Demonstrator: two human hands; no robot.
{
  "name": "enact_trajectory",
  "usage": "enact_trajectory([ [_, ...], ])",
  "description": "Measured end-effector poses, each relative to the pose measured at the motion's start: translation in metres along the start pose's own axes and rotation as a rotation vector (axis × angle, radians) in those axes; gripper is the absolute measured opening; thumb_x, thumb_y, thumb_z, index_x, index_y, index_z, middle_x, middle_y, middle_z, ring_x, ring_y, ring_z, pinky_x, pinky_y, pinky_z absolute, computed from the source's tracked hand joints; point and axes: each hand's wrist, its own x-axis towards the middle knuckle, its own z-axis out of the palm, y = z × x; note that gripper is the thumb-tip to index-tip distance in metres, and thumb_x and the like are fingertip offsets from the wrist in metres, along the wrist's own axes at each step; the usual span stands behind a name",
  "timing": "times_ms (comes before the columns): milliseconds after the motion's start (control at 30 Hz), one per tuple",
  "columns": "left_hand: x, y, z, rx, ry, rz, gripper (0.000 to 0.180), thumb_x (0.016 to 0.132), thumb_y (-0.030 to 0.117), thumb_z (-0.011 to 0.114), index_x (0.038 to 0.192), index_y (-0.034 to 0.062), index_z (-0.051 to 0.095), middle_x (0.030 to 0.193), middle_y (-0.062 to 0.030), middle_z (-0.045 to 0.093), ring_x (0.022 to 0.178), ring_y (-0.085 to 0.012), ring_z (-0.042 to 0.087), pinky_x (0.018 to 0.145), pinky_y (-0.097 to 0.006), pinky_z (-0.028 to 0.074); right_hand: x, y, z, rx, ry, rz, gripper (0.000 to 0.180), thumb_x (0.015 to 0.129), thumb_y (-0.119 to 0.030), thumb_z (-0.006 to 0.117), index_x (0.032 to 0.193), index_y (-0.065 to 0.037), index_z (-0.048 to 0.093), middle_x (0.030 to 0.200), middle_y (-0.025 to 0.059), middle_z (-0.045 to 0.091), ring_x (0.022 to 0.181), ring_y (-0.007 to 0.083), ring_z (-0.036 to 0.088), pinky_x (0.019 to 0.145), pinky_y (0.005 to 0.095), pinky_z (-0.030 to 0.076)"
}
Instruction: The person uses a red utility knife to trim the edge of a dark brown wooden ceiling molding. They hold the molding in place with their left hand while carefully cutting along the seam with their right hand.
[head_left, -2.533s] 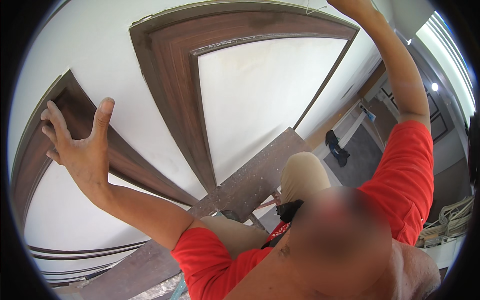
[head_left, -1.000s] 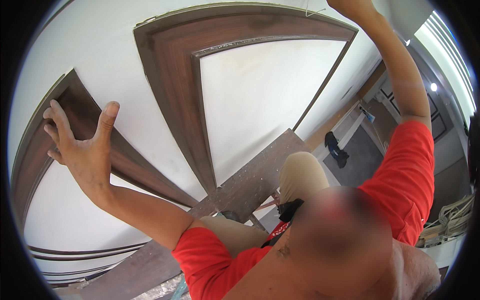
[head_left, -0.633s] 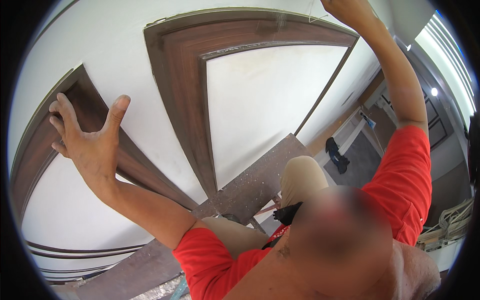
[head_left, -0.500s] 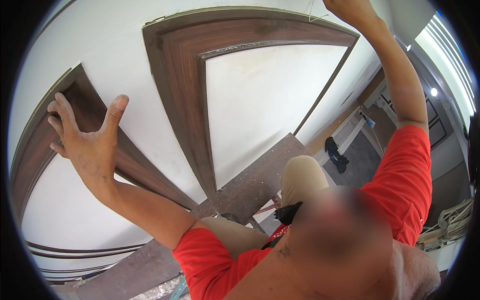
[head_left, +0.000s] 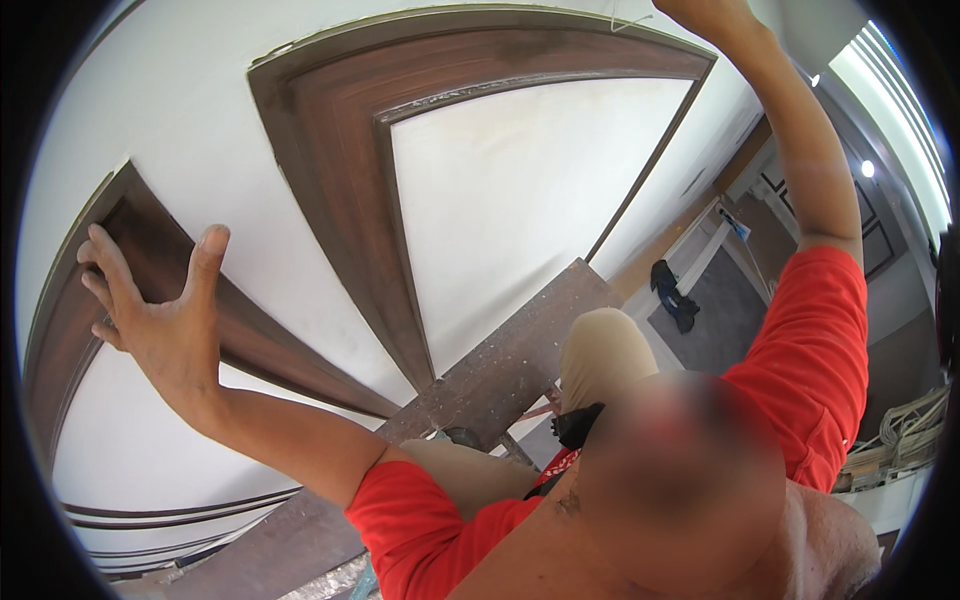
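Observation:
My left hand (head_left: 165,325) is raised at the left with its fingers and thumb spread apart, nothing in it. Behind it is a dark brown wooden frame (head_left: 145,235) around a white panel; whether the fingertips touch the wood, I cannot tell. High at the right, my right hand (head_left: 712,18) is cut off by the upper edge, so its fingers are mostly hidden. It is near the top of a larger dark brown frame (head_left: 340,130) on the white wall. A thin pale string (head_left: 628,20) hangs beside that hand.
Below me runs a narrow, paint-spattered plank (head_left: 500,370), with my knee (head_left: 605,350) over it. Lower down at the right lie a black object (head_left: 673,295) and grey flooring (head_left: 715,315). Bundled pale strips or cables (head_left: 905,435) are at the right edge.
My left hand has shifted slightly down and left in view, still spread. The framed panels have also slid a little left as the view moved. The right hand stays near the upper edge.

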Motion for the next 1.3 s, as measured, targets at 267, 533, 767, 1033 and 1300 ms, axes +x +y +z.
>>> enact_trajectory([
  [267, 0.000, -0.001, 0.001, -0.020, -0.024, -0.006, 0.128, 0.056, 0.080, 0.083, 0.159, 0.0166, 0.041, 0.164, -0.0166, 0.038, 0.157, -0.0322, 0.022, 0.128, -0.059, 0.005, -0.008, 0.021, 0.009, -0.071, -0.111, 0.102, 0.031, 0.107, -0.031, 0.050, 0.109, -0.005, 0.067, 0.086, 0.0214, 0.072, 0.077, 0.0426, 0.068, 0.071, 0.0524, 0.052],
  [533, 0.002, 0.007, -0.002, -0.006, -0.031, -0.016, 0.133, 0.054, 0.085, 0.080, 0.158, 0.0120, 0.041, 0.163, -0.0183, 0.038, 0.157, -0.0329, 0.022, 0.127, -0.059, 0.006, -0.023, 0.041, 0.016, -0.109, -0.073, 0.092, 0.029, 0.107, -0.029, 0.049, 0.109, -0.005, 0.066, 0.088, 0.0196, 0.073, 0.076, 0.0415, 0.068, 0.072, 0.0515, 0.054],
  [767, 0.003, 0.005, -0.002, 0.027, -0.033, -0.034, 0.135, 0.053, 0.087, 0.079, 0.157, 0.0096, 0.042, 0.162, -0.0208, 0.038, 0.157, -0.0335, 0.023, 0.127, -0.060, 0.007, -0.010, 0.004, -0.002, 0.083, 0.031, 0.008, 0.032, 0.106, -0.030, 0.050, 0.108, -0.003, 0.066, 0.087, 0.0208, 0.072, 0.076, 0.0421, 0.068, 0.071, 0.0515, 0.053],
  [1033, 0.004, 0.006, -0.001, 0.036, -0.036, -0.033, 0.133, 0.053, 0.085, 0.080, 0.157, 0.0116, 0.043, 0.163, -0.0190, 0.038, 0.157, -0.0329, 0.023, 0.127, -0.060, 0.007, 0.003, 0.000, -0.007, 0.013, 0.001, -0.056, 0.033, 0.107, -0.033, 0.050, 0.113, -0.006, 0.067, 0.083, 0.0222, 0.070, 0.076, 0.0433, 0.067, 0.071, 0.0529, 0.052],
  [1300, 0.002, -0.003, -0.001, 0.007, -0.046, -0.024, 0.128, 0.055, 0.081, 0.083, 0.158, 0.0165, 0.043, 0.164, -0.0152, 0.037, 0.157, -0.0314, 0.022, 0.128, -0.059, 0.006, -0.002, 0.002, -0.002, -0.048, -0.070, 0.030, 0.031, 0.106, -0.032, 0.050, 0.108, -0.005, 0.065, 0.082, 0.0222, 0.070, 0.076, 0.0443, 0.066, 0.070, 0.0541, 0.050],
])
